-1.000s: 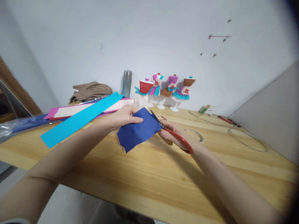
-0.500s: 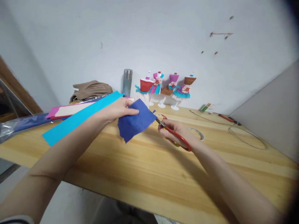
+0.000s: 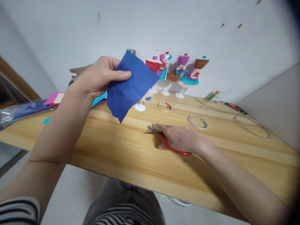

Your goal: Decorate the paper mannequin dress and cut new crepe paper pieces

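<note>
A piece of dark blue crepe paper (image 3: 133,84) with a ragged lower edge is pinched between the thumb and fingers of my left hand (image 3: 100,75), raised above the table. Down at the tabletop, my right hand (image 3: 180,137) is over a pair of red-handled scissors (image 3: 173,150), its fingers partly hidden around the handles. The blades point left and lie low over the wood, slightly apart. A small blue scrap (image 3: 149,127) is at the blades.
Several small dress forms in coloured paper outfits (image 3: 189,78) stand along the wall. Rolls of tape (image 3: 198,122) (image 3: 164,106), a wire (image 3: 253,126) and a red-handled tool (image 3: 233,107) lie to the right. Coloured paper strips (image 3: 55,99) and a plastic-wrapped pack (image 3: 25,109) lie left.
My left hand has lifted the blue paper upward, away from the scissors. My right hand has brought the scissors down to the tabletop. The camera view has tilted lower.
</note>
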`<state>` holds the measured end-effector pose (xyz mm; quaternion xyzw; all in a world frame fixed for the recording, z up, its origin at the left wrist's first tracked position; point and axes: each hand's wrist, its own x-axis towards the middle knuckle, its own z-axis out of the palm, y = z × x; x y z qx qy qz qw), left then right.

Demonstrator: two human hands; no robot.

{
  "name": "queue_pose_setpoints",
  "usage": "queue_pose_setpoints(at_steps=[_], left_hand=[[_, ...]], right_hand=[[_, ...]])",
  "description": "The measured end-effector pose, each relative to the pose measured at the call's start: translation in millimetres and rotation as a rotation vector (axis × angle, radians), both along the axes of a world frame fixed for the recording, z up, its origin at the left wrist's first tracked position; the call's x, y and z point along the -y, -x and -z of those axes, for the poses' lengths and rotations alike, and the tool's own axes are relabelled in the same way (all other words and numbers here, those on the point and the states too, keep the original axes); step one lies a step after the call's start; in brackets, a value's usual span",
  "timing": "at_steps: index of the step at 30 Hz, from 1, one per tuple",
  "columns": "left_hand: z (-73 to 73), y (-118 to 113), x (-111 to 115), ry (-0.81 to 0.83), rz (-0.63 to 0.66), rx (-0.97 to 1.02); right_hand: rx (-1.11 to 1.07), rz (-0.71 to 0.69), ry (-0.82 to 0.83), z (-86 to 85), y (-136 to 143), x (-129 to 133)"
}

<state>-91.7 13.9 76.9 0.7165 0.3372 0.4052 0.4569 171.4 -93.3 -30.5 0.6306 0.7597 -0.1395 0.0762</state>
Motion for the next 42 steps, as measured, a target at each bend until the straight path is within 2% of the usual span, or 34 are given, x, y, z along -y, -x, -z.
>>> queue_pose_setpoints(at_steps=[5, 8, 10, 12, 17, 23, 30, 37, 42], left_hand=[[-1.8, -2.2, 5.7, 0.001, -0.015, 0.005], [-2.2, -2.6, 7.4, 0.000, -0.008, -0.001], [-2.4, -3.4, 7.7, -0.004, 0.017, -0.008], [-2.3, -4.4, 7.5, 0.006, 0.027, -0.008], [-0.5, -6.3, 6.5, 0.082, -0.011, 0.003], [2.6, -8.3, 5.1, 0.124, -0.002, 0.025], [7.4, -9.8, 1.9, 0.117, 0.036, 0.048], [7.2, -12.9, 4.8, 0.145, -0.007, 0.025], [7.8, -11.4, 2.7, 0.093, 0.018, -0.003]], right_hand=[[0.033, -0.013, 0.024, -8.5, 3.8, 2.7], [0.080, 0.017, -0.081, -12.4, 3.6, -4.1], [0.032, 0.065, -0.175, -10.9, 3.9, -14.7], [-0.095, 0.089, -0.192, -5.7, 6.2, -28.1], [-0.338, -0.027, -0.079, 9.7, 16.9, -51.8], [-0.403, -0.237, -0.059, 7.8, 13.4, -51.3], [-0.414, -0.343, -0.078, 18.7, 1.5, -59.3], [-0.305, -0.255, -0.149, 30.4, 4.2, -57.4], [-0.377, -0.020, -0.255, 29.5, -1.6, -61.1]])
